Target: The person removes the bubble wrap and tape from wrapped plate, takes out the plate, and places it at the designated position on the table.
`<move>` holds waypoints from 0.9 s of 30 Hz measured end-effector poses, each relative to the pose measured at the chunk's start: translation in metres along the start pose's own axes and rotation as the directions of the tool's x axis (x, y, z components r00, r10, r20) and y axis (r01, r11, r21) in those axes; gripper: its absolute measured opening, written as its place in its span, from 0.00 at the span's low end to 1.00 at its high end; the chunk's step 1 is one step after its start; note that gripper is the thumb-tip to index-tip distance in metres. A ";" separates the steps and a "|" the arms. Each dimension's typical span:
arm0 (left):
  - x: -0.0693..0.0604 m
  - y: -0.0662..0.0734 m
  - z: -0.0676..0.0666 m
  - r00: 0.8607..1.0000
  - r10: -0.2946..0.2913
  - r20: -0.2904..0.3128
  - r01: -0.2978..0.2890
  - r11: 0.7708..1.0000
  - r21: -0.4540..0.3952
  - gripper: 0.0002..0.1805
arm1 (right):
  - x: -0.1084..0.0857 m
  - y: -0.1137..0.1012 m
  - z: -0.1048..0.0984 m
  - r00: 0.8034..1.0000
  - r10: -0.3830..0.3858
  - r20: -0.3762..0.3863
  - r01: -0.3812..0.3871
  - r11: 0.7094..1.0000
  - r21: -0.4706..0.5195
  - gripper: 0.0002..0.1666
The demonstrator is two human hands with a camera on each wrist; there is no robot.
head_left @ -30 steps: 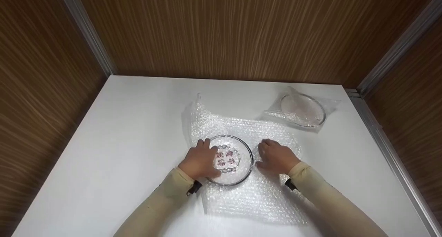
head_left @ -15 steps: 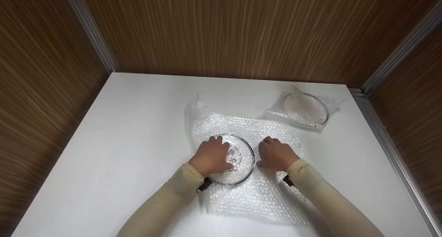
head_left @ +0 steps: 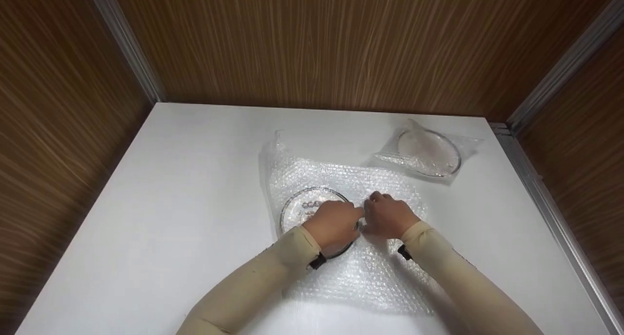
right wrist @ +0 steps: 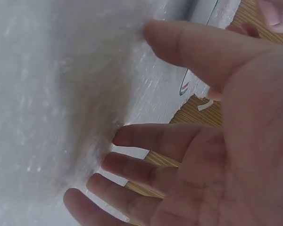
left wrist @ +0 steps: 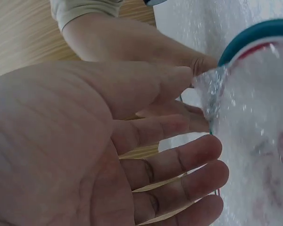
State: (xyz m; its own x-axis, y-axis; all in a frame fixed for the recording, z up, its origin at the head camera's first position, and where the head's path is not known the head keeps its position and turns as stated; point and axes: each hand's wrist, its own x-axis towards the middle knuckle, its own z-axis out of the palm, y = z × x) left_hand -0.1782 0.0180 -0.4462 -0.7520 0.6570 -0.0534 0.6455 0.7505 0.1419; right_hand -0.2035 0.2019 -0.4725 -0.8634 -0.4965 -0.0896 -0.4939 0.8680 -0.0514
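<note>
A round, flat thing with a dark rim and red printed marks [head_left: 295, 215] lies at the middle of a sheet of clear bubble wrap [head_left: 360, 281]. Plastic film covers part of it in the left wrist view, where its rim [left wrist: 250, 37] looks teal. My left hand [head_left: 336, 225] reaches over its right side, the thumb by a raised corner of the wrap and the fingers [left wrist: 193, 181] loosely extended. Just to the right, my right hand [head_left: 390, 217] touches the bubble wrap [right wrist: 28, 117] with extended fingers. Both hands' fingertips are hidden in the head view.
A second round, rimmed thing [head_left: 429, 152] in clear bubble wrap lies at the back right of the white table [head_left: 195, 179]. Wood-grain panels [head_left: 312, 47] stand behind the table and at both sides.
My left hand has moved right from the round thing's left edge across to its right edge, beside my right hand. My right hand has hardly moved.
</note>
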 end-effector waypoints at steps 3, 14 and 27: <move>0.004 0.003 0.006 1.000 0.017 0.008 -0.017 1.000 0.013 0.10 | -0.001 -0.001 0.001 1.000 0.007 -0.006 -0.007 1.000 0.020 0.24; 0.013 0.006 0.015 1.000 0.028 0.009 -0.029 0.996 0.084 0.04 | 0.004 -0.002 -0.001 1.000 -0.023 0.016 0.022 0.998 0.060 0.21; 0.011 0.005 -0.009 1.000 0.002 -0.031 -0.001 0.999 0.034 0.06 | 0.004 0.003 -0.005 0.999 -0.013 -0.041 0.016 0.998 0.064 0.26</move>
State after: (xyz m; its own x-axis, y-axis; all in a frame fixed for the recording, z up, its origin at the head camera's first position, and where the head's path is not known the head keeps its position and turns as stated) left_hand -0.1844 0.0283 -0.4373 -0.7545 0.6559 -0.0225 0.6504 0.7519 0.1083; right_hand -0.2084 0.2024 -0.4675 -0.8605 -0.5073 -0.0476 -0.4997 0.8584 -0.1162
